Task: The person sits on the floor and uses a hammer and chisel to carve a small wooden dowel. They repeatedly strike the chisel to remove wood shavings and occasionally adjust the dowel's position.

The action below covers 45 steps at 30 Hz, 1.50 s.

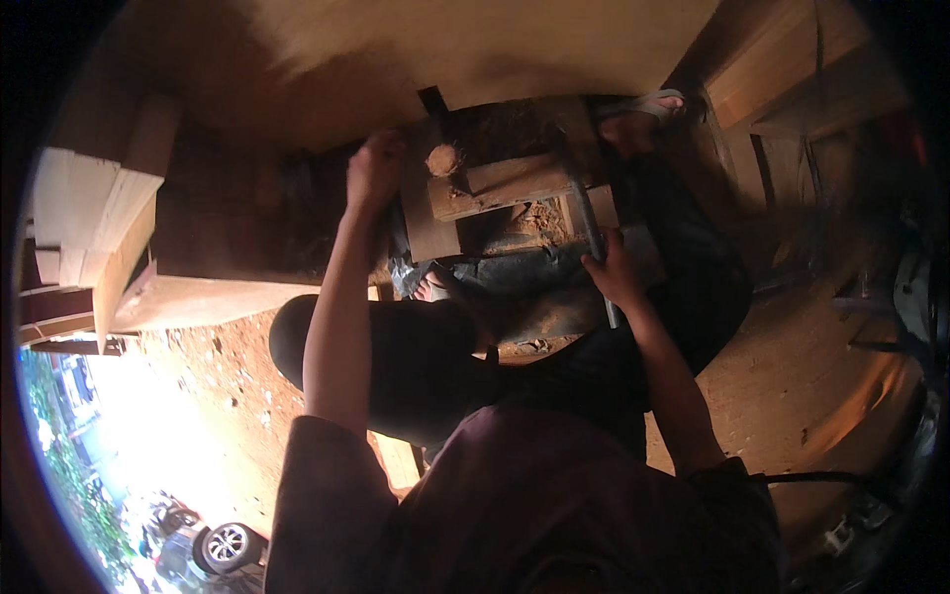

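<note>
- The person's legs (703, 272) spread around the work, the wood block sitting beyond the lap and between the two hands.
- The wood block (524, 184) lies crosswise, its long axis running roughly left to right, with the right end slightly farther from the body.
- A dark bar (595, 223) stands nearly at right angles to the block, crossing by its right end and pointing back toward the lap.
- The right hand (618, 269) grasps this bar, on the body side of the block's right end.
- The left hand (374, 173) is off the block's left end, apart from it, fingers curled; whether it grasps anything I cannot tell.
- A round tan lump (443, 159) sits just beyond the block's left end, near the left hand.
- Loose shavings (540, 222) lie on the body side of the block.
</note>
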Each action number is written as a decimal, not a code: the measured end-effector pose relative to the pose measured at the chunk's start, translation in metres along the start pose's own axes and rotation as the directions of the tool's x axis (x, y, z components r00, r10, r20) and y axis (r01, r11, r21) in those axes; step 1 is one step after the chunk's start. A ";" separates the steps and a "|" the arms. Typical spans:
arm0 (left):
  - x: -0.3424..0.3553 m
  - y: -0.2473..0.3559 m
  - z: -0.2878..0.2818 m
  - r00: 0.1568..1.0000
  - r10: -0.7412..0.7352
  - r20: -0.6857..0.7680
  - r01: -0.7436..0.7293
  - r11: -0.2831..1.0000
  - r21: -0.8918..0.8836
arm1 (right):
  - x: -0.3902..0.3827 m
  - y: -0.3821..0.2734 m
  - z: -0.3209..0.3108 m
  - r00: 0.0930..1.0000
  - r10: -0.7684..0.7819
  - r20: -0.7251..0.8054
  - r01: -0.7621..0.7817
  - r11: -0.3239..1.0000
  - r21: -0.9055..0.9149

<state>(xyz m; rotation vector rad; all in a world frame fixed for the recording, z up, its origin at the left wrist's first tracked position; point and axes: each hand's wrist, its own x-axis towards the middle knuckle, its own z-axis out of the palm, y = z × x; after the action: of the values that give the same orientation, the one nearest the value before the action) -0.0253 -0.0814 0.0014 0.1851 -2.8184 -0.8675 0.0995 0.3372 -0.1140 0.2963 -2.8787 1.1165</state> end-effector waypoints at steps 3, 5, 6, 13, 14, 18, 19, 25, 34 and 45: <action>-0.023 -0.025 0.032 0.916 0.077 0.393 -0.010 0.986 -0.168 | 0.002 0.001 0.001 0.910 0.321 0.262 -0.350 0.934 0.072; -0.040 -0.014 0.042 0.918 0.246 0.312 -0.238 0.969 -0.065 | 0.001 0.000 0.001 0.834 0.436 0.339 -0.518 0.829 0.209; -0.046 -0.002 0.042 0.923 0.273 0.271 -0.253 0.962 -0.105 | -0.001 0.000 0.002 0.836 0.446 0.318 -0.514 0.839 0.175; -0.040 0.090 0.021 0.970 0.028 0.243 0.177 0.604 -0.777 | -0.001 0.014 0.012 0.936 0.279 0.214 -0.301 0.951 0.078; -0.038 0.092 0.018 0.971 -0.022 0.237 0.201 0.610 -0.766 | -0.001 0.016 0.012 0.935 0.281 0.217 -0.303 0.950 0.073; -0.030 0.091 0.021 0.965 0.017 0.263 0.201 0.600 -0.774 | -0.002 0.015 0.011 0.917 0.309 0.253 -0.351 0.926 0.138; -0.028 0.089 0.023 0.966 0.020 0.259 0.195 0.601 -0.775 | -0.002 0.013 0.011 0.922 0.305 0.237 -0.341 0.931 0.129; -0.022 0.087 0.023 0.966 0.042 0.254 0.168 0.643 -0.747 | 0.009 -0.004 0.006 0.998 -0.056 -0.011 0.056 0.998 -0.013; -0.035 0.091 0.016 0.950 0.040 0.310 0.219 0.621 -0.753 | 0.016 -0.037 -0.022 0.794 0.439 0.421 -0.599 0.683 0.418; -0.033 0.088 0.017 0.935 0.033 0.354 0.263 0.608 -0.749 | 0.067 0.001 -0.034 0.932 0.350 -0.099 -0.363 0.908 -0.207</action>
<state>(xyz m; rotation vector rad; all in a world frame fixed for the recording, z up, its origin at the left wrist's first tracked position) -0.0024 0.0057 0.0328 0.0881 -2.3685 -2.2694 0.0327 0.3498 -0.0821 -0.2812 -3.0407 0.8025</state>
